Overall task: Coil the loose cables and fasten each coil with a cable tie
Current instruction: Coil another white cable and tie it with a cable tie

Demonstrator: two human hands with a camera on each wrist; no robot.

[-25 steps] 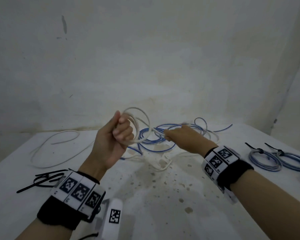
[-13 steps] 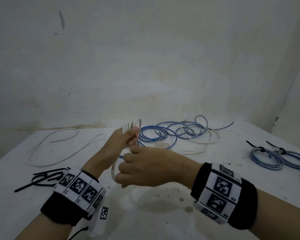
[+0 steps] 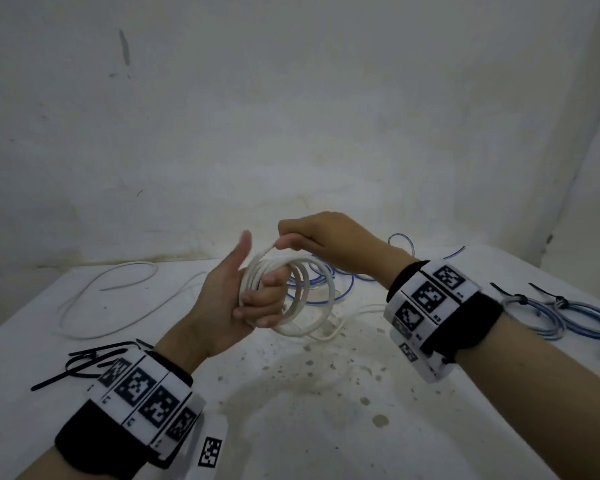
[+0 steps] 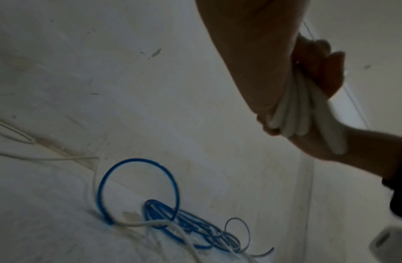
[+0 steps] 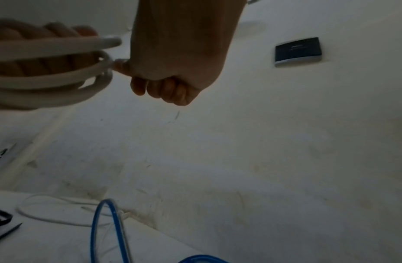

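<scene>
My left hand point(image 3: 246, 299) holds a coil of white cable point(image 3: 305, 296) above the table, fingers curled through its loops and thumb raised. My right hand point(image 3: 291, 237) is just above it, pinching the top strand of the same white cable point(image 5: 60, 74) between thumb and finger. The loops lie bundled in the left fingers point(image 4: 330, 74) as a white cable point(image 4: 292, 115) in the left wrist view. The cable's tail trails down to the table point(image 3: 361, 427). Black cable ties point(image 3: 84, 362) lie at the near left.
A loose blue cable point(image 3: 329, 292) lies tangled behind the hands. Another loose white cable point(image 3: 111, 299) sprawls at the back left. Two tied blue coils point(image 3: 561, 313) sit on the right. A wall stands close behind the table.
My right hand has risen from below the left hand to above it, carrying the strand over the coil. The left thumb has lifted off. The coil now shows more loops.
</scene>
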